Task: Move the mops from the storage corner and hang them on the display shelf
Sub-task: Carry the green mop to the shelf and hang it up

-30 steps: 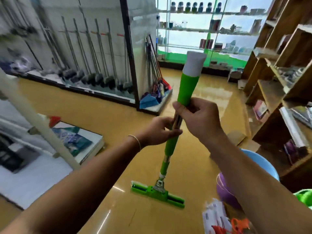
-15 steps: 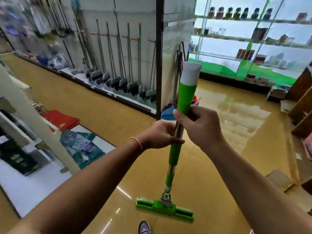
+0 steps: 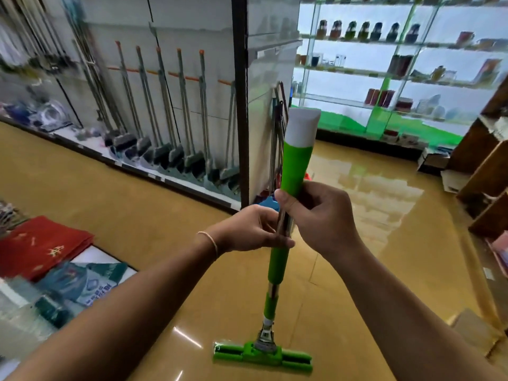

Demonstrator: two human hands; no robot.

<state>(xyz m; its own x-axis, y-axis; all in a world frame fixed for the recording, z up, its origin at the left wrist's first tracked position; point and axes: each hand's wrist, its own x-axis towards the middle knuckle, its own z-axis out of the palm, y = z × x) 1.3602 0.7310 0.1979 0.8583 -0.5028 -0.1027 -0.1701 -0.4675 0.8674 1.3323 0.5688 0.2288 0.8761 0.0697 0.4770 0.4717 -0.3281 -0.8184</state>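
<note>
On the far left, a red cloth (image 3: 41, 247) and some blue-green packets (image 3: 82, 284) lie on a low white platform (image 3: 90, 255) beside the glossy yellow floor (image 3: 110, 204). Behind them, along the wall, a row of brooms (image 3: 165, 111) hangs on the white display shelf (image 3: 192, 64), their bristle heads just above its low ledge. A dark post (image 3: 241, 105) ends that shelf, and a few more long handles (image 3: 277, 127) lean just behind it.

In the middle, the person holds a green mop (image 3: 277, 265) upright, its flat green head (image 3: 262, 354) just above or on the floor; which one cannot be told. The left hand (image 3: 247, 232), with a thin band (image 3: 210, 243) on the wrist, has its fingers curled round the metal part of the pole, below the other hand. The right hand (image 3: 316, 215) is clenched round the bottom of the thick green grip, whose white cap (image 3: 303, 127) points up toward the camera.

To the right, glass shelves (image 3: 398, 67) with green trim carry jars and cups, blurred. Wooden shelves (image 3: 486, 166) stand at the far right, with cardboard boxes (image 3: 437, 160) on the floor near them.
</note>
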